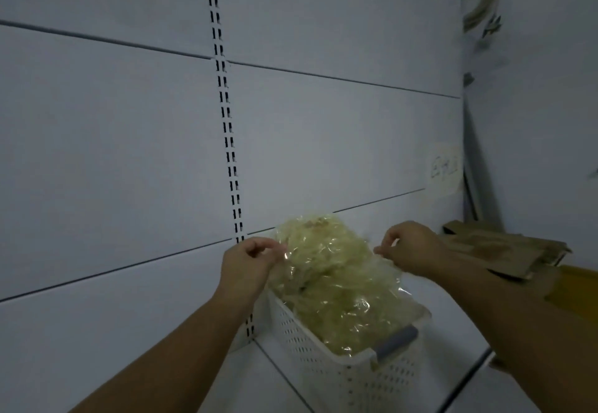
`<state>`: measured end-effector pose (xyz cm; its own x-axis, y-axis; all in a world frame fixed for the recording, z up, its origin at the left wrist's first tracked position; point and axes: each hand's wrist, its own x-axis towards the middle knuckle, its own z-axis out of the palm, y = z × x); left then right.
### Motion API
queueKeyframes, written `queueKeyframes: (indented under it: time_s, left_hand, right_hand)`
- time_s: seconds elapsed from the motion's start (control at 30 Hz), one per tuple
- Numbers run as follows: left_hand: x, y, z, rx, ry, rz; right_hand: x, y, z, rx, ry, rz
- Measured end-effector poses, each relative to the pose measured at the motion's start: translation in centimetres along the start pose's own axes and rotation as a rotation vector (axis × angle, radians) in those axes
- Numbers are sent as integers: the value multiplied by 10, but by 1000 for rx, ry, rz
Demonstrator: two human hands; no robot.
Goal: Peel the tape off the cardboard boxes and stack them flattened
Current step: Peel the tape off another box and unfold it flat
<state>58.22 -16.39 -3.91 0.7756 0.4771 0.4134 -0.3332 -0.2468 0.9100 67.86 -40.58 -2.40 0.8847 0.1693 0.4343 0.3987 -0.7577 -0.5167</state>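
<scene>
Left hand [249, 260] pinches the tape wad [330, 270] (heaped in a basket [339, 377]), lower centre. Right hand [411, 247] is pinched too, on what I cannot tell.

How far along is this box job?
Well along, it seems: a white basket is heaped with peeled tape, and flattened cardboard lies stacked to the right. In hand: the left hand and right hand pinch tape over the heap. No taped boxes are in view, so what's left can't be told.

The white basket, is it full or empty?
Full. A heap of crumpled clear tape rises well above the rim of the basket. The left hand and right hand pinch at the heap.
</scene>
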Motion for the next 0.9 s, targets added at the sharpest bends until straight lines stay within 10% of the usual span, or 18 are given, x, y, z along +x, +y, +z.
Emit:
queueKeyframes:
  time_s: [0.33, 0.67, 0.9]
  left_hand:
    - [-1, 52, -35, 488, 35, 344]
    - [-59, 94, -267, 1442, -189, 128]
    - [-192, 139, -465, 1500, 39, -195]
  right_hand:
    - [-37, -115, -42, 84, 381, -387]
    - [-128, -280, 92, -171, -460, -905]
    - [-235, -413, 156, 21, -560, -1052]
